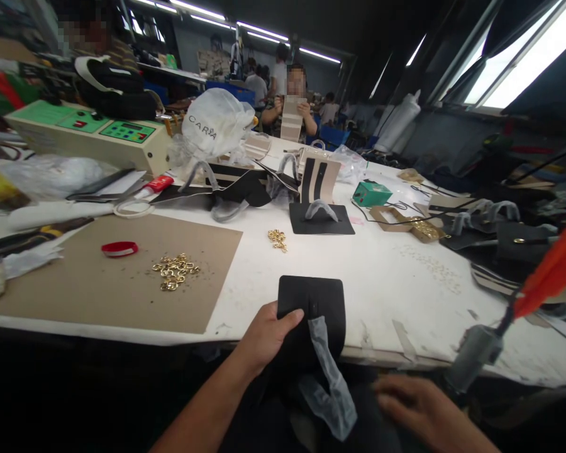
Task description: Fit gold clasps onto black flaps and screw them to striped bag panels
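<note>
My left hand (264,336) grips the left edge of a black bag panel (327,299), its thumb lying on the face. The panel is tilted up at the table's front edge. A carrying handle wrapped in clear plastic (327,362) is attached near its middle and hangs down toward my lap. To the right of that handle, apart from the panel, is my right hand (417,406). It is blurred, so I cannot tell how its fingers are set, and nothing shows in it. Beyond the panel lies a small heap of gold metal rings (277,239).
Gold buckles (174,270) and a red band (119,249) lie on a brown board (170,314) at left. Another black panel with a handle (323,220) lies ahead. A grey tool with an orange top (476,352) stands close right. Across the table a person (306,116) holds a beige piece.
</note>
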Action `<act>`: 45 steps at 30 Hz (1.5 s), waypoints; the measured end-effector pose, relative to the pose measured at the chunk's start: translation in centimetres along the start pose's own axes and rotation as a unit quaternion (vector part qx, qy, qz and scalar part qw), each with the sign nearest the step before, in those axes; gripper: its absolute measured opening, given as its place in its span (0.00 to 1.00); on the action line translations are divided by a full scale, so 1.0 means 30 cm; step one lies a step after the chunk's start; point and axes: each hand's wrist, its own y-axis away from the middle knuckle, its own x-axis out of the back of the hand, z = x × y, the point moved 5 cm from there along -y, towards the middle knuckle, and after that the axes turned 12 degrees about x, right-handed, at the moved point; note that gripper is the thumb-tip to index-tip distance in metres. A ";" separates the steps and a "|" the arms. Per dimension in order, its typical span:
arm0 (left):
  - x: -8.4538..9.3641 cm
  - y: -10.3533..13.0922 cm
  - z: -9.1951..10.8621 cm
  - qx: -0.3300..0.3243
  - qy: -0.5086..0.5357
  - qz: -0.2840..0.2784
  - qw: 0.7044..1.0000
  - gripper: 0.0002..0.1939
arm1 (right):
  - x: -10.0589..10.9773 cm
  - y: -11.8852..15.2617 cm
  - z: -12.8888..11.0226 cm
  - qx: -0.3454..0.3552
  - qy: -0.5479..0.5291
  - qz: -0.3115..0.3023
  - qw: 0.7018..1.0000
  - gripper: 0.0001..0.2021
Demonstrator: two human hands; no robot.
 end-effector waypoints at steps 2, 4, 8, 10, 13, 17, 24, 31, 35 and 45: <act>0.007 -0.012 0.011 -0.019 -0.088 -0.001 0.996 0.18 | 0.079 -0.145 -0.098 0.002 0.021 0.047 0.999 0.16; 0.009 -0.029 0.013 -0.021 -0.144 -0.004 0.989 0.16 | 0.096 -0.320 -0.195 0.046 0.024 0.104 0.993 0.19; 0.016 -0.053 0.004 -0.015 -0.185 0.001 0.983 0.14 | -0.050 -0.693 -0.287 0.159 0.047 0.084 0.983 0.15; 0.018 -0.053 -0.004 -0.015 -0.181 -0.002 0.983 0.14 | -0.132 -0.847 -0.288 0.193 0.079 0.078 0.975 0.12; 0.018 -0.045 -0.018 -0.011 -0.172 -0.020 0.985 0.15 | -0.210 -0.998 -0.272 0.205 0.101 0.085 0.970 0.11; 0.026 -0.045 -0.032 -0.001 -0.182 -0.024 0.983 0.15 | -0.241 -1.064 -0.262 0.211 0.127 0.099 0.964 0.10; 0.033 -0.039 -0.031 0.015 -0.199 -0.010 0.980 0.12 | -0.246 -1.031 -0.318 0.228 0.112 0.112 0.961 0.10; 0.041 -0.019 -0.024 0.001 -0.246 0.029 0.969 0.12 | -0.474 -0.974 -0.680 0.369 0.067 -0.126 0.918 0.07; 0.034 -0.010 -0.019 -0.063 -0.236 0.028 0.969 0.16 | -0.674 -0.981 -0.832 0.405 0.141 -0.171 0.887 0.09; 0.028 -0.013 -0.055 -0.120 -0.241 0.037 0.962 0.21 | -0.846 -1.025 -0.845 0.370 0.259 -0.172 0.875 0.07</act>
